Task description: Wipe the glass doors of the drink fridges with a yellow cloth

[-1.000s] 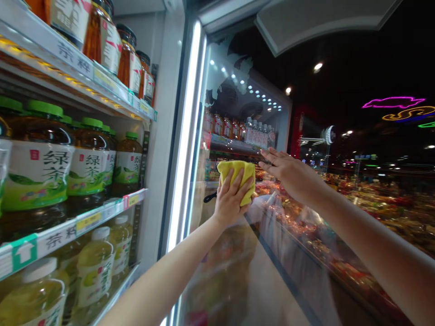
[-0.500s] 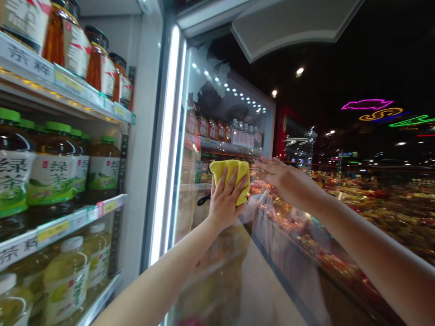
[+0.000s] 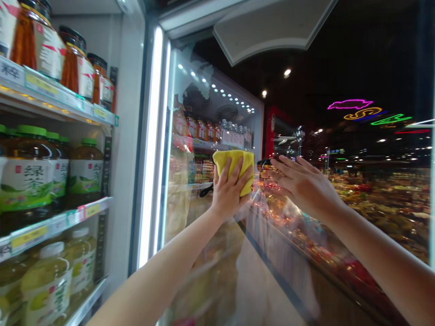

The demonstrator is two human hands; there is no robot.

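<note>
My left hand (image 3: 228, 192) presses a folded yellow cloth (image 3: 246, 164) flat against the glass door (image 3: 210, 240), fingers spread over it. A small black loop (image 3: 205, 192) sticks out at the cloth's left side. To the right, my right hand (image 3: 306, 183) is raised by the same glass with fingers stretched out and nothing held. Whether its fingertips touch the pane I cannot tell. The palm side of both hands is hidden.
On the left, an open cooler holds several green-capped tea bottles (image 3: 29, 172) and dark-capped bottles (image 3: 47, 45) on shelves with price labels (image 3: 29, 235). A bright light strip (image 3: 151, 145) runs along the door's edge. Reflections and market stalls show through the glass.
The view has swung slightly right, so shelves and door shift left. Against the glass, the cloth under my left hand has moved to the right. My right hand has also moved right, fingers more spread.
</note>
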